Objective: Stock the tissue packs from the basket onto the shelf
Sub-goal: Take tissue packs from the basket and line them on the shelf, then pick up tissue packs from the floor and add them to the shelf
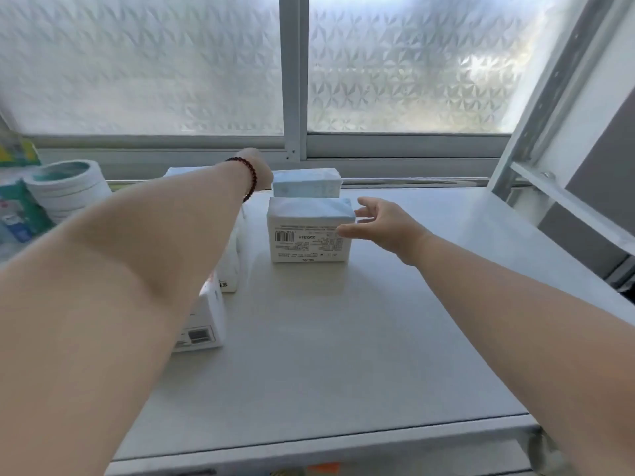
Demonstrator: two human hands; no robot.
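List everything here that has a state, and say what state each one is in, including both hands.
Front tissue pack: upright on the shelf, barcode side facing the camera.
Rear tissue pack: standing right behind the front one.
Left-row tissue packs: on the shelf, mostly hidden by the left arm.
Right hand: open, fingers beside the front pack's right edge.
Left hand: reaching back; fingers hidden.
Tape rolls: stacked at left.

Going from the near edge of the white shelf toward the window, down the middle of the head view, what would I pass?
Bare shelf → tissue pack with the barcode label, right hand beside it → second tissue pack → window frame → frosted window pane.
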